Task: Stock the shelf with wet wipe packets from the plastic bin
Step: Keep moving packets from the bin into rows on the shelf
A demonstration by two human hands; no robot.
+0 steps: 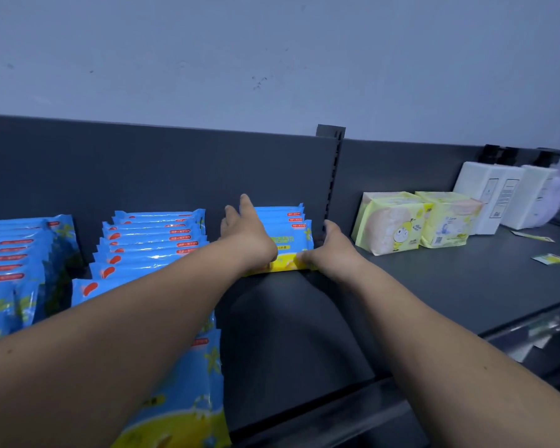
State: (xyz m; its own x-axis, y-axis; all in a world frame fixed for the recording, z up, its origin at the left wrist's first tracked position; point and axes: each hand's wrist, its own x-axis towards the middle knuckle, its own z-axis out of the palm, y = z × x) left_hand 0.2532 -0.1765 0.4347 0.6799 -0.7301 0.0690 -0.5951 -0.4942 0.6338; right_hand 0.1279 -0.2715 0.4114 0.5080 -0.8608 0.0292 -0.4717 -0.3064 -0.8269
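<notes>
At the far left of the dark shelf [417, 286], a row of blue wet wipe packets [17, 253] stands packed front to back, and just beside it a second row [152, 244] steps down toward the front edge, its nearest packets slumping forward. To the right of these, a third, short row [288, 231] leans against the back panel [162, 169], close to the slotted upright [332, 176].

The left hand [246, 234] lies flat over the left end and top of this short row, fingers spread and pressing rather than closed around anything. The right hand [330, 250] cups the right end of the front packet, fingertips on its yellow lower edge. Together they hold the stack squeezed between them. The plastic bin is not in view.

The step looks like squaring up the fresh row. To do it well, I would push both ends inward evenly so the packets line up, tip them back against the panel so they do not slide forward like the second row's front ones, and let go gently, since the slick wrappers will likely slip.

Further right, well apart, sit two yellow-green tissue packs [414, 221] and white pump bottles [505, 195]; the row should stay left of the upright.
</notes>
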